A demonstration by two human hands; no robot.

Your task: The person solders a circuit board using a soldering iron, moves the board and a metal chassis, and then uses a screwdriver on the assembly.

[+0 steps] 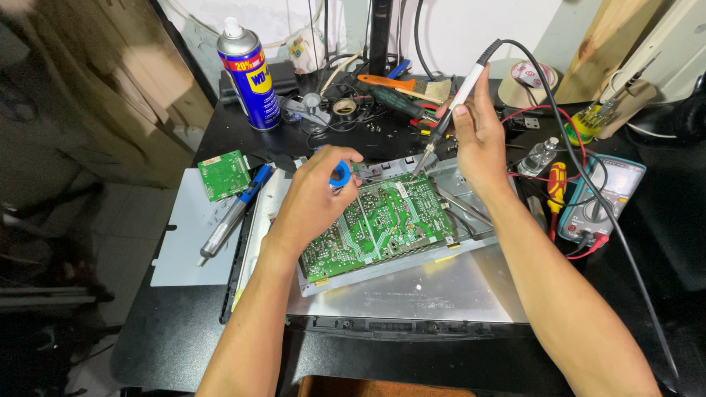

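Note:
A green circuit board (382,224) lies solder side up on a metal chassis plate (434,287) in the middle of the black table. My left hand (312,202) rests over the board's left end and grips a small blue spool of solder (340,174). My right hand (478,136) holds a white-handled soldering iron (457,99) like a pen, its tip angled down near the board's far edge. The iron's black cable (588,184) runs off to the right.
A blue and yellow spray can (248,73) stands at the back left. A small green board (224,175) and a desoldering pump (232,217) lie on a grey sheet at left. A multimeter (607,198) with red leads, screwdrivers and tangled wires crowd the right and back.

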